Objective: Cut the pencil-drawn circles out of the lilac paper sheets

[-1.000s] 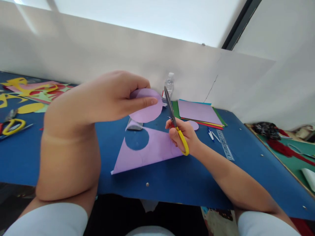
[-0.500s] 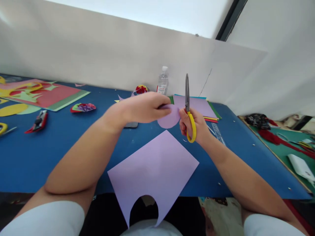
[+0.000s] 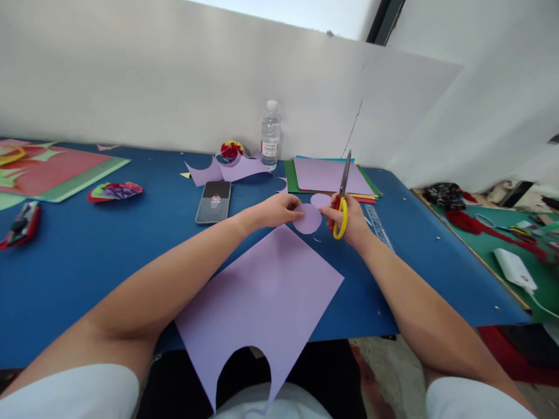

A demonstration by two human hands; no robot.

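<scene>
My left hand point(image 3: 282, 210) pinches a purple paper circle point(image 3: 308, 220) by its left edge above the table. My right hand point(image 3: 349, 220) is closed around scissors point(image 3: 345, 177) with yellow handles, blades pointing up and together. Its thumb and fingertip meet the circle's right edge. Just behind lies a second purple circle point(image 3: 320, 200), partly hidden by the first one and the right hand. Below my hands a large purple sheet point(image 3: 271, 291) lies slantwise, with a round bite cut from its near end, which hangs past the table edge.
Purple scraps point(image 3: 238, 169), a phone point(image 3: 213, 202) and a water bottle point(image 3: 271, 137) stand or lie toward the wall. A stack of coloured paper point(image 3: 329, 176) and a clear ruler point(image 3: 379, 227) are at right. Leftward lie a folded paper piece point(image 3: 115, 192) and a red-black tool point(image 3: 21, 224).
My left hand has drawn back and lower, still on the circle, which now shows its full face. The phone and scraps have come into view as the camera turned.
</scene>
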